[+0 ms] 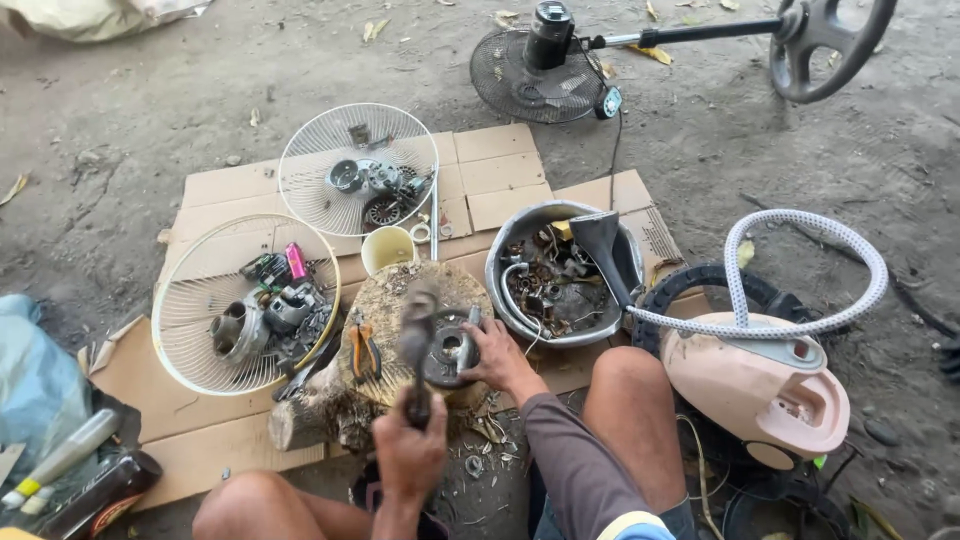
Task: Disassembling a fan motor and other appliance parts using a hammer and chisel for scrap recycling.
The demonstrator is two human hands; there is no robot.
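Your left hand [408, 455] has its fingers clamped on a hammer [416, 345], handle pointing away from you; right hand [497, 352] fingers pinch the round motor part [447, 352] flat on the stump [400, 300].

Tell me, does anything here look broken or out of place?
Yes. Two white fan guards lie flat on cardboard, used as trays for motor parts. A metal basin holds tangled scrap. A black fan lies tipped over on the dirt.
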